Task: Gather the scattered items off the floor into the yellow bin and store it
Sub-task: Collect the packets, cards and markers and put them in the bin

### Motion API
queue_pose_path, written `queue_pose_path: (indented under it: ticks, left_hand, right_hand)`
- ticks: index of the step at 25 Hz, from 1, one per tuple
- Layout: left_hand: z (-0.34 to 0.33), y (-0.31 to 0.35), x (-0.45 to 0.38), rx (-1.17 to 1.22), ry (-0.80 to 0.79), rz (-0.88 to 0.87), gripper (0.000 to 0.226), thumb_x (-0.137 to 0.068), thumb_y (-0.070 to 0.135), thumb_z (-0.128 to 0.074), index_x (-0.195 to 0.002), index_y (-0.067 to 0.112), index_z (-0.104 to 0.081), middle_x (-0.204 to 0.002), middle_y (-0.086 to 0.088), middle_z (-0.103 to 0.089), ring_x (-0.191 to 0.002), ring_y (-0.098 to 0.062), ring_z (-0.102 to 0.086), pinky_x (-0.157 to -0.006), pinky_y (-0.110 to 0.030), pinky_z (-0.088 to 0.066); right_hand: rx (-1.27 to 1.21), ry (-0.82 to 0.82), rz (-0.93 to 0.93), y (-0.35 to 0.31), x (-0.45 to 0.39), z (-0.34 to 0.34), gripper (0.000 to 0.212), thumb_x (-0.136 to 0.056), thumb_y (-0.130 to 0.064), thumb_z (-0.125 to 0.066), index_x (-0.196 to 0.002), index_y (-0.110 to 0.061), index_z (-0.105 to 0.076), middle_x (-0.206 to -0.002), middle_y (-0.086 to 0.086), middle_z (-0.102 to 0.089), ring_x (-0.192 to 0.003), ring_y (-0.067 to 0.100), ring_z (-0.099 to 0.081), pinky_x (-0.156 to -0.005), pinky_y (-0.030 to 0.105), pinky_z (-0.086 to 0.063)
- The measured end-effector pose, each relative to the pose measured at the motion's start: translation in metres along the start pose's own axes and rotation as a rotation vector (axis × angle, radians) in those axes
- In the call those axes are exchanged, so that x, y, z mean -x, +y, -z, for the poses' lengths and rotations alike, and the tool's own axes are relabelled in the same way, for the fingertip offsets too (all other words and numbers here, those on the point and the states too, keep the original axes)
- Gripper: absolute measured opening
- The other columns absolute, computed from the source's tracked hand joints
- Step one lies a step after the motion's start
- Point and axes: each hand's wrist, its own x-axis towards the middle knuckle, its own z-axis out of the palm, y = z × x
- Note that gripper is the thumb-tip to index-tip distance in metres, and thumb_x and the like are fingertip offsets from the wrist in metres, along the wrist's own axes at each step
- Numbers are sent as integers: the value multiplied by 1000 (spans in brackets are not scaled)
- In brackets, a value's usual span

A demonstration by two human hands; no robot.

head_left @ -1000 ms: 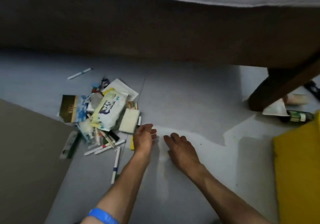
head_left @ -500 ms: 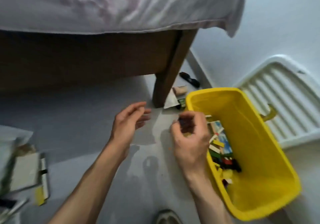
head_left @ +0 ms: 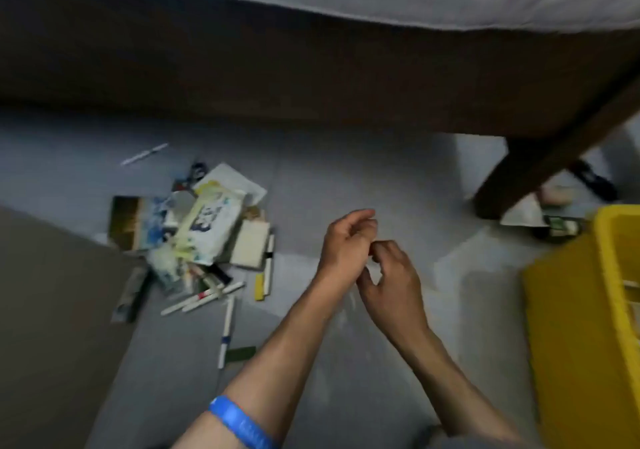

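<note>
Head view, both hands' fingers loosely curled, holding nothing, left hand (head_left: 346,240), right hand (head_left: 391,275).

Yellow bin (head_left: 568,313) at right edge; blue wristband (head_left: 239,424) at bottom; grey floor (head_left: 346,178); brown bed frame (head_left: 277,67) above; white-and-yellow pack (head_left: 211,223) with dark print, centre left

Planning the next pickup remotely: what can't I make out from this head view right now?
- Yellow bin: cut off by the right edge, so its contents barely show.
- Right hand: curled fingers and blur hide whether it holds anything.
- Pile: blurred; items under the wipes pack are covered.
- Bottle by the bed leg: partly hidden by the bin.
</note>
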Motion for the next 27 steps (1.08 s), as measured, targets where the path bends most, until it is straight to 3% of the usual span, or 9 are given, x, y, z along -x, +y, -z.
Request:
queue_pose_path:
  ticks: [4, 7, 9, 14, 16, 17, 20, 22, 27]
  left_hand:
    - [105, -53, 6, -105, 341, 98, 18, -87, 11, -60, -87, 28, -66, -93, -3, -71, -90, -26, -66, -82, -38, -52]
    - [173, -106, 39, -545, 630, 312, 14, -80, 28, -64, -93, 31, -59, -93, 4, -64, -89, -24, -62, -71, -30, -44]
    - [195, -137, 58, -725, 558, 422, 28, -79, 33, -68, -101, 27, -53, -95, 5, -56, -88, -19, -57, -67, -27, -39]
    - [191, -154, 51, -749, 460, 315, 12, -85, 22, -59, -80, 21, -48, -82, 0, -60, -75, -20, -58, -61, -28, -41]
    - [195, -151, 44, -761, 526, 305, 5, -89, 20, -52, -93, 17, -54, -95, -6, -64, -80, -20, -57, -68, -30, -45]
    - [199, -150, 42, -810, 537, 270, 18, -90, 20, -51, -107, 15, -55, -104, -7, -63, -88, -22, -57, -72, -31, -45]
    - [213, -148, 36, -1051, 473, 149, 49, -85, 25, -52, -134, 19, -45, -123, -7, -51, -108, -25, -46, -74, -32, -37]
    - [220, -146, 29, -1133, 478, 106, 56, -85, 27, -55, -139, 24, -41, -125, -8, -47, -109, -24, -40, -73, -30, -33]
    - [228, -146, 23, -1152, 498, 118, 61, -87, 31, -62, -143, 25, -41, -132, -8, -43, -107, -24, -38, -72, -29, -35]
  right_hand:
    - [89, -452, 147, -6, 14, -83, 25, -90, -22, -58, -114, -20, -63, -117, 0, -64, -102, 19, -60, -80, 27, -46]
    - [149, -625, 261, -10, 16, -120, 28, -93, -25, -54, -119, -24, -61, -122, -3, -62, -104, 16, -59, -81, 25, -45]
    - [189, -656, 311, -13, 11, -134, 28, -94, -25, -52, -121, -24, -60, -123, -3, -61, -104, 16, -59, -81, 24, -44]
    - [262, -583, 362, -10, 10, -135, 21, -94, -28, -50, -110, -25, -62, -108, -4, -66, -92, 17, -61, -71, 24, -42]
    - [270, -620, 404, -11, 25, -139, 16, -91, -39, -49, -98, -28, -58, -94, -4, -67, -80, 17, -63, -63, 25, -40]
    - [269, -681, 424, -13, 36, -144, 20, -89, -46, -48, -97, -29, -55, -92, -4, -67, -79, 19, -64, -62, 27, -42]
    - [343, -902, 503, -15, 61, -161, 50, -83, -57, -49, -126, -33, -43, -115, -1, -64, -92, 24, -64, -73, 34, -51]
    - [432, -959, 567, -12, 66, -166, 57, -83, -47, -50, -136, -30, -37, -128, 4, -55, -99, 31, -61, -78, 40, -51]
    - [455, -865, 469, 3, 58, -157, 46, -86, -27, -46, -132, -25, -43, -121, 6, -49, -98, 29, -55, -74, 39, -46]
